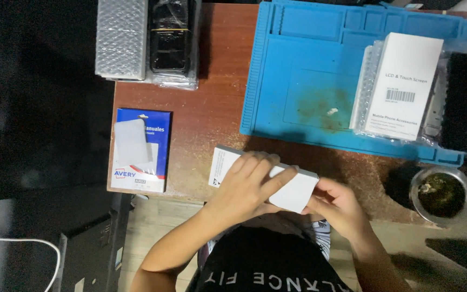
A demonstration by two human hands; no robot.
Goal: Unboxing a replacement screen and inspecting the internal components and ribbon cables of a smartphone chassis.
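Both hands grip a long white box (266,178) at the counter's (206,108) near edge: left hand (244,186) fingers wrapped over its top, right hand (339,208) pinching its end. Beyond lies a blue mat (304,81).

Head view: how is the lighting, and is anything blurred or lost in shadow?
Head view: dim and uneven; the left side sinks into near black. The blue mat and the white box held by both hands, left hand and right hand, read clearly. The fingers look slightly soft; no strong glare.
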